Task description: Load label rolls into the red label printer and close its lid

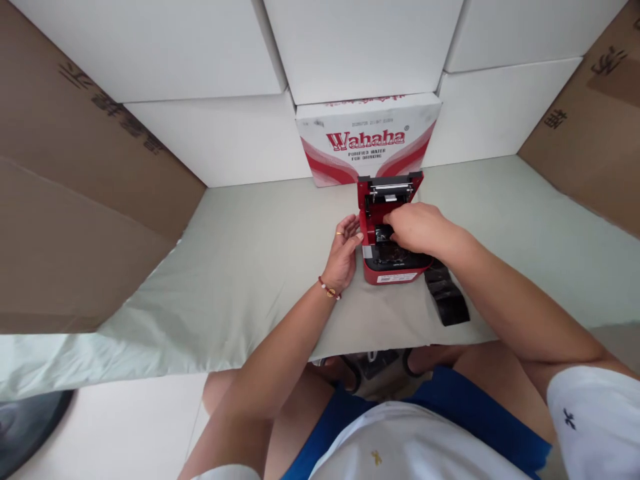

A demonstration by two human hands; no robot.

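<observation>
A small red printer-like device with its lid flipped up stands on a pale cloth-covered table. My left hand rests against the device's left side, fingers curved on its wall. My right hand reaches over the open top, fingers curled down into the black inner compartment; what they touch is hidden. A black strip-like part lies on the table just right of the device, under my right forearm.
A white and red "Wahaha" water carton stands right behind the device. White boxes are stacked along the back. Brown cardboard boxes close in the left and right sides. The table edge runs near my knees.
</observation>
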